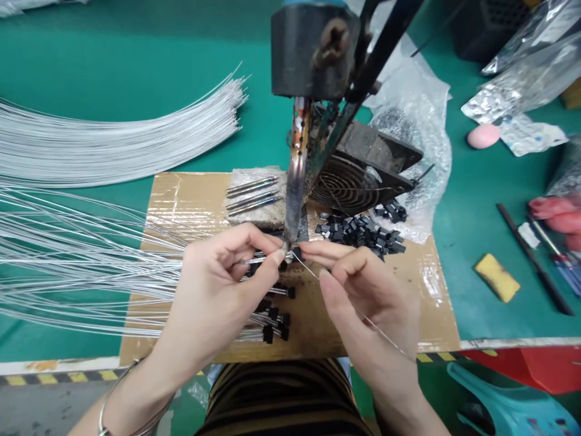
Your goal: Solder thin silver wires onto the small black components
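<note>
My left hand [222, 284] pinches the end of a thin silver wire [136, 257] against the tip of a fixed soldering iron [295, 175]. My right hand [358, 284] pinches a small black component [297, 251] at the same tip and holds a strand of solder wire [376, 330] that trails toward me. Finished wires with black components on their ends [275, 315] lie under my left hand on a taped cardboard board [181, 206]. A heap of loose black components [363, 230] sits right of the iron.
A thick bundle of silver wires [113, 139] fans across the green table at left. Behind the iron are a small fan [358, 175], plastic bags [417, 103], a yellow sponge [497, 277], a pink object [483, 135] and tools [535, 266] at right.
</note>
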Available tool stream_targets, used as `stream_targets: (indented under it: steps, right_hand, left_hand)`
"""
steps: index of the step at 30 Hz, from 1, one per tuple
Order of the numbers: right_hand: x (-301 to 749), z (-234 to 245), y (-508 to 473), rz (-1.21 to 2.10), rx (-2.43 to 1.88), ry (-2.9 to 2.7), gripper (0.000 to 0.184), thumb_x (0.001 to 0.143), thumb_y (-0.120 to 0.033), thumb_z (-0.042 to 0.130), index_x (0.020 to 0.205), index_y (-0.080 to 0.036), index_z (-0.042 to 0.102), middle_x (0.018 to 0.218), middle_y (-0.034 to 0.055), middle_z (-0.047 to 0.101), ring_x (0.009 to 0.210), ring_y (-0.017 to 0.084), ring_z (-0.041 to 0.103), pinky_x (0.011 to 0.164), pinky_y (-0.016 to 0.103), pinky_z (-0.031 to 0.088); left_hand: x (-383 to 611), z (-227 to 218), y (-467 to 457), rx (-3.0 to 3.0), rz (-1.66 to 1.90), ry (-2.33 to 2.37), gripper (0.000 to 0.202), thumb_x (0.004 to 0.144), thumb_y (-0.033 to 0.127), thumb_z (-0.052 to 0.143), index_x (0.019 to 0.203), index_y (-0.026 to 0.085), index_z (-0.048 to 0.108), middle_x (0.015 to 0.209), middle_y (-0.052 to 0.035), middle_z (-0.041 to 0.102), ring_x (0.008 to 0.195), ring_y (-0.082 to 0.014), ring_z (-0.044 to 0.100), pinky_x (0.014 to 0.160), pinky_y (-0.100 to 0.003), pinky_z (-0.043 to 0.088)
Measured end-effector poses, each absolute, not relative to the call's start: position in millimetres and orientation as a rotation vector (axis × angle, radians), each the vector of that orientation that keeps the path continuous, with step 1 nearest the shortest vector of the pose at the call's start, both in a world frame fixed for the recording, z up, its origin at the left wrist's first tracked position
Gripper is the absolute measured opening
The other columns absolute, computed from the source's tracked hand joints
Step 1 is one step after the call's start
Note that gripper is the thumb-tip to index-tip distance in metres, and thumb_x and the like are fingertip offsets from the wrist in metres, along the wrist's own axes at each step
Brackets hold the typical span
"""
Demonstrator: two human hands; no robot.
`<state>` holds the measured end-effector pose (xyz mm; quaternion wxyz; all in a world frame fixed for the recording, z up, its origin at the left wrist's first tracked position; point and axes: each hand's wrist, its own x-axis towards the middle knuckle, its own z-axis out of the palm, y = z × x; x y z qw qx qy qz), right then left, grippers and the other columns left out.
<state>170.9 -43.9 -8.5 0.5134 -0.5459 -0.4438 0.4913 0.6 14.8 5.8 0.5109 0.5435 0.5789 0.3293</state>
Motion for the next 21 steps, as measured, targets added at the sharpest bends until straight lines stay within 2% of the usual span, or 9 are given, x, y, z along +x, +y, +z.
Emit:
stream_targets:
  steps: [6, 12, 21]
  right_hand:
    - [168.8, -8.4, -39.2, 1.173, -1.303, -1.04, 0.022, 0.097, -0.011, 0.067, 0.082, -0.025, 0.061, 0.127, 0.0056, 0.081, 0.122, 0.025, 0.076, 0.112, 0.046, 0.058]
    - [168.4, -7.3, -37.4, 1.162, -1.284, -1.025, 0.023, 0.096, -0.008, 0.067, 0.082, -0.025, 0.061, 0.126, 0.0022, 0.082, 0.12, 0.022, 0.077, 0.112, 0.042, 0.059]
    - [167.4, -6.3, -35.2, 1.153, -1.282, -1.031, 0.024, 0.095, -0.008, 0.067, 0.081, -0.025, 0.061, 0.125, 0.005, 0.082, 0.121, 0.025, 0.077, 0.109, 0.045, 0.061]
  left_hand:
    - [0.8, 6.5, 16.2, 1.271, 0.848, 1.394, 0.008, 0.083, 0.014, 0.079, 0.078, 0.02, 0.077, 0.071, 0.0022, 0.071, 0.06, -0.008, 0.056, 0.052, -0.018, 0.042]
    - [0.2, 9.2, 18.1, 1.287, 0.88, 1.387, 0.011, 0.083, 0.011, 0.079, 0.078, 0.021, 0.077, 0.071, 0.0037, 0.071, 0.06, -0.0069, 0.057, 0.054, -0.015, 0.044]
    - [-1.8, 10.6, 16.8, 1.305, 0.87, 1.395, 0.014, 0.086, 0.012, 0.078, 0.079, 0.024, 0.077, 0.074, 0.0046, 0.073, 0.06, -0.0069, 0.056, 0.053, -0.016, 0.042]
